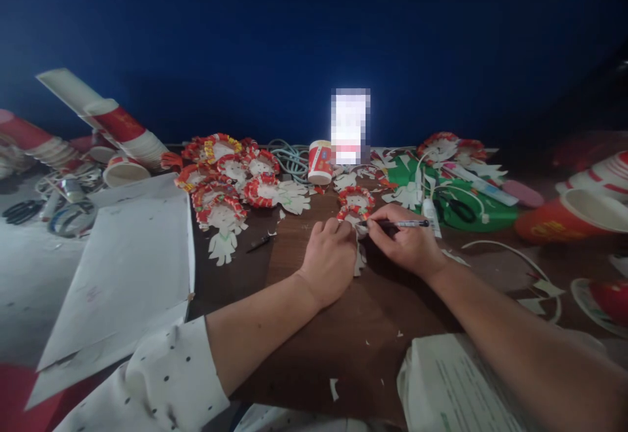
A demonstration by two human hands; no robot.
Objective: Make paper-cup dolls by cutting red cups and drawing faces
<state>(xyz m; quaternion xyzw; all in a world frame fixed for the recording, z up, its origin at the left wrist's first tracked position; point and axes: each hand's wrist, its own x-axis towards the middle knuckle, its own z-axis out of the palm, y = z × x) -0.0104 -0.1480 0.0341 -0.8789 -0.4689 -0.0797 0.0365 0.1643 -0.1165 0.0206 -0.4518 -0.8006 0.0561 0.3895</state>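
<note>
My right hand [405,242] pinches a black pen [409,224], its tip at a paper doll [360,258] on the wooden table. The doll has a white cut-out body and a ring of red and white pieces round its head. Curled fingers of my left hand [331,258] press the doll down from the left and hide part of it. Finished-looking dolls of the same kind, such as one paper figure [223,243] with a green collar line, lie in a pile to the left. A black pen cap [260,243] rests near my left hand.
A white board [132,262] lies left, beside stacked paper cups [130,131]. Ahead stand a red cup [320,162] and a lit phone [350,126]. To the right are a green sheet [481,217], a glue bottle [430,215], scissors [458,209] and a red cup [564,219].
</note>
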